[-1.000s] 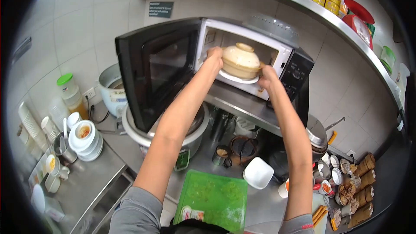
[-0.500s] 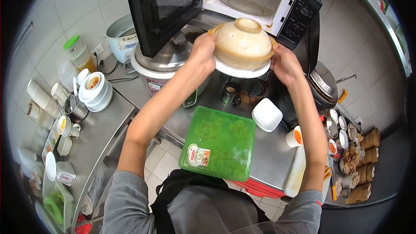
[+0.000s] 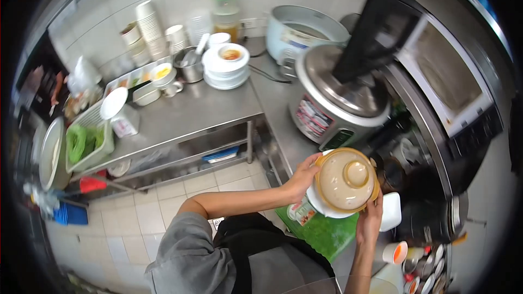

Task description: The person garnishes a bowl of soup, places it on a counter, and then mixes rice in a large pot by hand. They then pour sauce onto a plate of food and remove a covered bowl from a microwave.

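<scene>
One clay pot [image 3: 344, 181], closed by one lid with a round knob, is held on one white plate [image 3: 320, 210] in the near right part of the scene. It is carried in the air by two hands and is not set down on any surface. The left hand [image 3: 301, 178] is placed at the left edge, with the thumb on the rim of the pot and the fingers curled under the plate, so this edge is pinched. The right hand [image 3: 370, 219] is closed on the near right edge in the same way, although its fingertips are hidden under the plate. Just below the pot, one green board [image 3: 322, 235] is seen on the steel counter, and one white square dish [image 3: 391, 211] lies just beside the right hand. One cup with orange content [image 3: 396, 251] stands nearer, at the right. Two rice cookers can be counted: one large silver cooker [image 3: 338, 98] just beyond the pot, and one pale cooker [image 3: 300, 28] farther away by the wall. One microwave [image 3: 449, 84] is seen at the far right, with its dark door [image 3: 376, 30] standing open above the silver cooker. To the left, on one steel table [image 3: 185, 114], one pile of white bowls [image 3: 226, 68] and one jar with a green cap [image 3: 226, 8] are standing.
</scene>
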